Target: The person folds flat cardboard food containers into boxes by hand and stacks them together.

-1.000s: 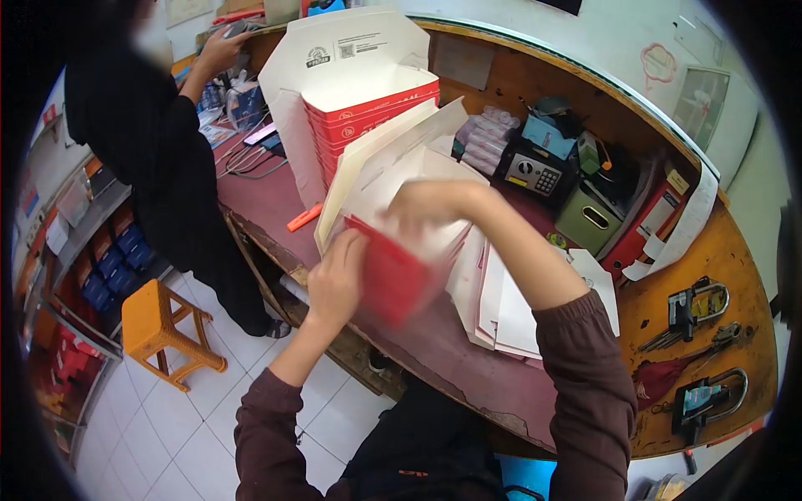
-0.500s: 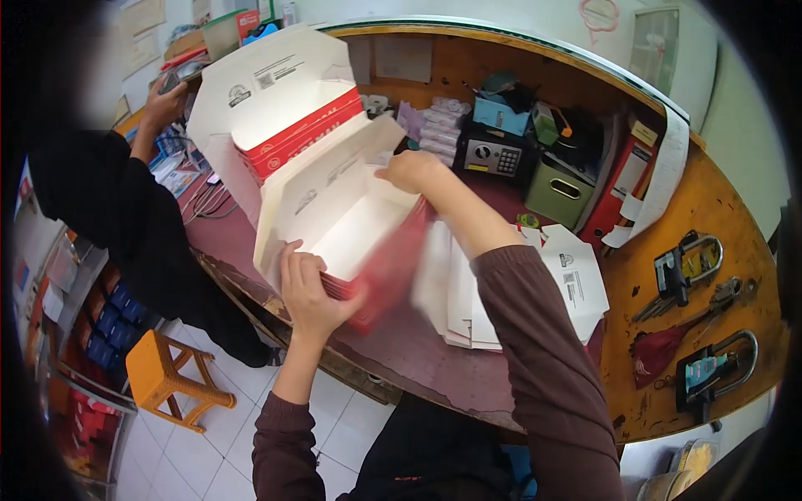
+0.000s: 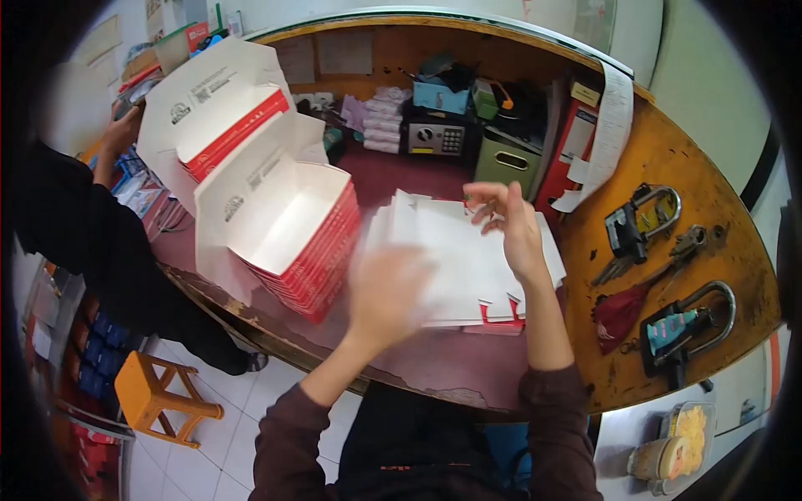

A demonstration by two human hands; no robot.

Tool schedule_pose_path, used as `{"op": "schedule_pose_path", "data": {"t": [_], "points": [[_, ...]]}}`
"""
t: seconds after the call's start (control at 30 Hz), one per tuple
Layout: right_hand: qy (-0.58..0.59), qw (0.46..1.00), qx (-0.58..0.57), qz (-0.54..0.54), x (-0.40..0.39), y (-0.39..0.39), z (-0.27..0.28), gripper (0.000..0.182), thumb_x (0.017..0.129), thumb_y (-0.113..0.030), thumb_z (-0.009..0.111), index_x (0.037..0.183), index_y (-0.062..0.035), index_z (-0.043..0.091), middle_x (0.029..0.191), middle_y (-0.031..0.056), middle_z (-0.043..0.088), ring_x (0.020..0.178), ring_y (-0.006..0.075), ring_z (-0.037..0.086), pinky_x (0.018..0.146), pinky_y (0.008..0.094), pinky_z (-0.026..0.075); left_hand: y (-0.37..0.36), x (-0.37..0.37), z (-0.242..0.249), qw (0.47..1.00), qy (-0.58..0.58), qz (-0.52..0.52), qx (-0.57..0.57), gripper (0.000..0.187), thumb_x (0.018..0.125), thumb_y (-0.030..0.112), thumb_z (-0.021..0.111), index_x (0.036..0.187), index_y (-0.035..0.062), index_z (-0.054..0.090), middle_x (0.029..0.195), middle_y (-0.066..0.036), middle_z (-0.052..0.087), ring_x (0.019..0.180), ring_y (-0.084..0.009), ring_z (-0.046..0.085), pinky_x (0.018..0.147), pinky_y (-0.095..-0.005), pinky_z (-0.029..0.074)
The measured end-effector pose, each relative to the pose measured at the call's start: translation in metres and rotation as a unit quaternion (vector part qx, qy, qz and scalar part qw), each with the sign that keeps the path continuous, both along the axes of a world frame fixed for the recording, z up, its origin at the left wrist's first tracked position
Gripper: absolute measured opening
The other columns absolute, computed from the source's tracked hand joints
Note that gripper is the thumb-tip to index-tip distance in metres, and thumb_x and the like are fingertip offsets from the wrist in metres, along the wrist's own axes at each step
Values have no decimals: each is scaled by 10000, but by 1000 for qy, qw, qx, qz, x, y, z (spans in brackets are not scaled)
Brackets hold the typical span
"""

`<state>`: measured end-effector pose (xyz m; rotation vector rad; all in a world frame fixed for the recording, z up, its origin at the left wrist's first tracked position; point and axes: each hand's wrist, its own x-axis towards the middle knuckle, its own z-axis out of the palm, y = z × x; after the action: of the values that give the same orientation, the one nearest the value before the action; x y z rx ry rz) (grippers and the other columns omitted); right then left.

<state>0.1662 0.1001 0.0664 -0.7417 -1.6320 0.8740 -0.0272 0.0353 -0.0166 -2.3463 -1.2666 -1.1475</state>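
A stack of nested red-and-white cardboard boxes (image 3: 313, 250) stands on the left of the desk with its white lids up. Another stack of such boxes (image 3: 242, 125) rises just behind it. To the right lies a pile of flat, unfolded box blanks (image 3: 464, 259), white side up. My left hand (image 3: 388, 292) passes over the pile's left edge, too blurred for its fingers to show. Over the pile's right part is my right hand (image 3: 511, 230), fingers apart and holding nothing.
A person in black (image 3: 92, 217) stands at the left by an orange stool (image 3: 163, 397). Behind the boxes sit a small safe (image 3: 434, 138), a green box (image 3: 507, 163) and a red binder (image 3: 576, 138). Padlocks (image 3: 668, 338) and keys lie on the wooden counter (image 3: 710, 209).
Both hands have let go of the nested box and moved right, over the flat blanks. The box now sits in the near stack. The view has shifted somewhat.
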Motion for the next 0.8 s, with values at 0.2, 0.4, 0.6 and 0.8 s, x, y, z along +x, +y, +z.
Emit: {"op": "schedule_pose_path", "data": {"t": [0.2,0.4,0.6,0.8], "points": [[11,998,-66,0,55,-69,-41,583,938,-441,223,994,12,585,838,70,572,722,125,537,629,242,426,50,63,-14,915,210,-147,-313,617,641,386,695,1125,42,527,1222,-155,479,1116,-330,455,913,-386,386],[33,981,-148,124,65,-105,-78,488,935,-400,320,1029,11,566,802,51,586,697,105,540,632,221,424,71,50,2,919,117,-142,-349,298,831,296,498,850,20,607,795,-131,617,784,-309,577,755,-368,446],[20,945,-292,144,3,-103,-111,329,919,-288,432,1076,-24,546,921,76,607,752,125,565,652,227,442,50,45,20,794,-467,-248,-300,318,940,228,382,1087,-28,500,995,-47,575,856,-88,529,770,-243,424],[454,843,-274,92,2,-101,-104,174,890,-160,478,1003,-39,529,1002,71,590,860,174,585,671,289,482,12,46,33,745,-535,-313,-248,377,856,86,532,1202,-1,409,1114,-82,537,968,-166,551,856,-298,441]]}}
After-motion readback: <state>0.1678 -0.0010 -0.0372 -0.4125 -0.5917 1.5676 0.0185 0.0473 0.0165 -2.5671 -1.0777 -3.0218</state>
